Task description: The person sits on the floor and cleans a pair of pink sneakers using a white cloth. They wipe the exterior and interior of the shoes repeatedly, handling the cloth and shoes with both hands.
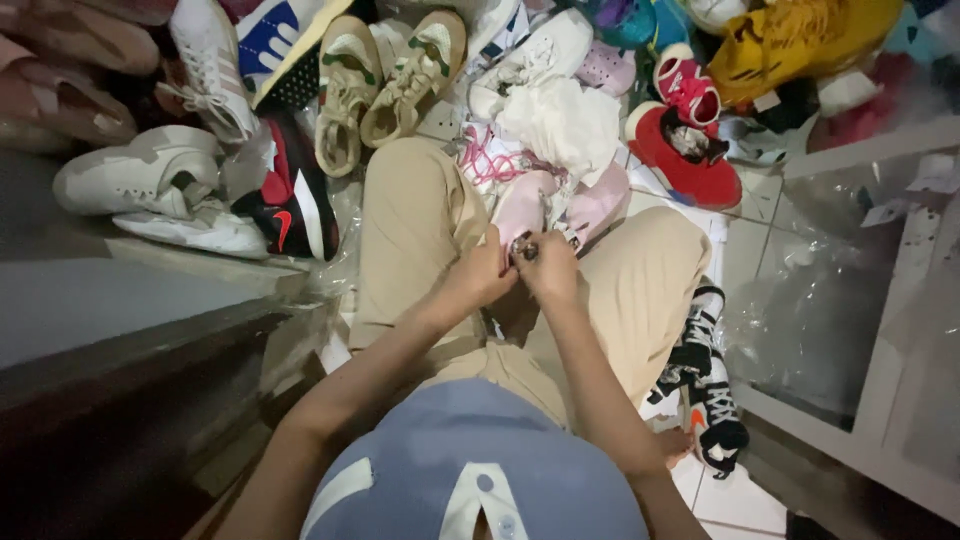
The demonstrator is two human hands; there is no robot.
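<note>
Hands meet over the lap of a person who sits on the floor in beige trousers (420,230). The left hand (478,280) and the right hand (548,268) touch each other, and both are curled closed around one small dark thing (524,248) pinched between the fingertips; what it is I cannot tell. It is just below a pale pink shoe (525,203), and a second pale pink shoe (598,203) lies beside that one, on the knees.

Many shoes are around. I count two beige shoes with green marks (390,85) side by side above the left knee, one black and red shoe (290,205) left of the thigh, two white sneakers (160,185) stacked further left, one white shoe with stripes (210,65) above them, and one red shoe (690,150) on the right with a smaller pink-red one (688,88) behind it. Two black and white shoes (705,385) lie by the right hip. A white cloth (560,120) is heaped above the pink pair, and a yellow bag (800,40) is in the top right corner.

Open room is little. A dark low ledge (130,330) closes the left side, and a white shelf with clear plastic (850,300) closes the right side. Bare floor tiles (745,255) show only in a narrow strip beside the right knee.
</note>
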